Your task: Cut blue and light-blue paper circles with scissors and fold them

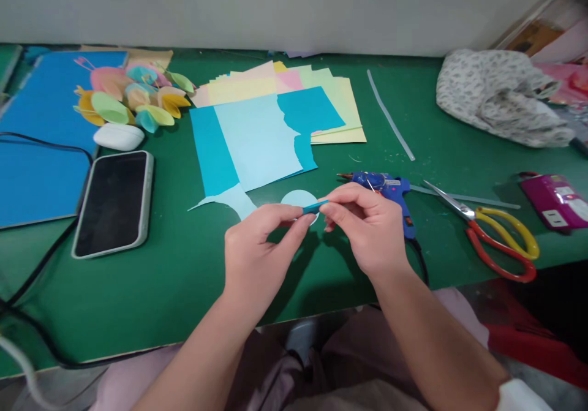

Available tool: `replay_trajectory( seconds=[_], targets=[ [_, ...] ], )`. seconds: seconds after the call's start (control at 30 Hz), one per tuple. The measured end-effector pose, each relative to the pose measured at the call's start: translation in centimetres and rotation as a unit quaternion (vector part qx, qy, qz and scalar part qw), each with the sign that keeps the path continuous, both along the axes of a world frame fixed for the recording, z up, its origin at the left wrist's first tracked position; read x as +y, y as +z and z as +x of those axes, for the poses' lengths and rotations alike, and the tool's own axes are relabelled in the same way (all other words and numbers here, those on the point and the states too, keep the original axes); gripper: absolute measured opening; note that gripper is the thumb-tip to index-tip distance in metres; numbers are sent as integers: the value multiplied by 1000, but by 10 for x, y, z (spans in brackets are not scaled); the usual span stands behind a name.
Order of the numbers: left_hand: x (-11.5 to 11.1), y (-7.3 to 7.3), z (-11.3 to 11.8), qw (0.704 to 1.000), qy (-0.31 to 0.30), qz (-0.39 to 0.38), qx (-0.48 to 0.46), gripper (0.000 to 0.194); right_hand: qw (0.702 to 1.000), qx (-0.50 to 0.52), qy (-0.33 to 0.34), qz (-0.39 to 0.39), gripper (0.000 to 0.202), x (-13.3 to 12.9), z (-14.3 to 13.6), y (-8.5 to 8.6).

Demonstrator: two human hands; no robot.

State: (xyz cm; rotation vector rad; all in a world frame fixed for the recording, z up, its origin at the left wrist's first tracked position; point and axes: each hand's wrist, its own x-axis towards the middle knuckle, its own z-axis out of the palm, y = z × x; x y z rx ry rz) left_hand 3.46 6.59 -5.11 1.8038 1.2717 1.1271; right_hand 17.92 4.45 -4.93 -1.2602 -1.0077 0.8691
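Note:
A small blue paper piece (315,207) is pinched at its left end by my left hand (264,248) and at its right end by my right hand (370,227). Both hands are above the green table. Partly hidden behind the fingers lies a pale blue paper circle (298,198). Beyond it are a torn light blue sheet (257,138) and darker blue paper (206,147) on a stack of pastel sheets (351,105). A blue glue gun (395,187) rests just behind my right hand.
Scissors (473,215) and a purple case (555,199) lie at the right, below a patterned cloth bundle (491,98). Glue sticks (390,117) sit nearby. At the left are a phone (113,206), a white earbud case (118,136), paper flowers (133,95), a blue board (37,172) and black cables (43,264).

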Motion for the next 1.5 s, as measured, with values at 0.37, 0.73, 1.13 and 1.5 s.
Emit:
replay_trajectory(
  seconds=[0.37,0.73,1.13,1.5],
  targets=[
    [2,0,1,999,-12,-29,-26,9,1000,11,3,-21,5,2,1,-1],
    [0,-2,0,998,10,-54,-36,4,999,15,13,-35,5,1,-1,0],
    [7,-1,-9,996,-71,28,40,47,993,107,0,-57,5,3,2,-5],
    [13,-1,-14,911,-16,385,145,18,955,220,105,-170,22,5,1,-2]
  ],
)
